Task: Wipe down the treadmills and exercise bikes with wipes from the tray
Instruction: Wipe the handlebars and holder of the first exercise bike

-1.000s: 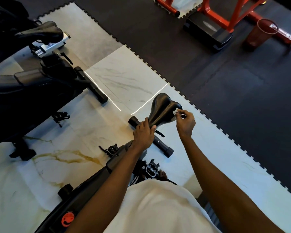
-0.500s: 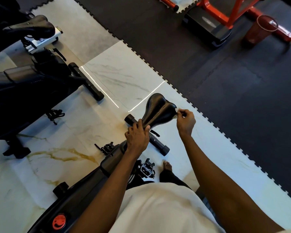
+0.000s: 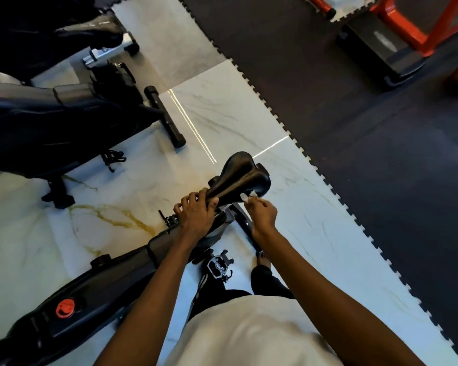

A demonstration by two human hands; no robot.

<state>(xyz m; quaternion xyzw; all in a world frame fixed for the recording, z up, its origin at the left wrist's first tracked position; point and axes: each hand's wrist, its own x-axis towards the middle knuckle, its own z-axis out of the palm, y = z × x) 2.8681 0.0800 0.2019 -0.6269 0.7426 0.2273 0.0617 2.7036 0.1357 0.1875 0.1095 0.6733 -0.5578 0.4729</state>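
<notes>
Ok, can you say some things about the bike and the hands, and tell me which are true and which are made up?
The left hand grips the narrow end of the black saddle. True.
The right hand holds a big blue towel. False: its fingers pinch a small white wipe at the saddle's side.
The bike has a red knob on its frame. True.
The saddle lies on the floor. False: it sits up on the bike.
</notes>
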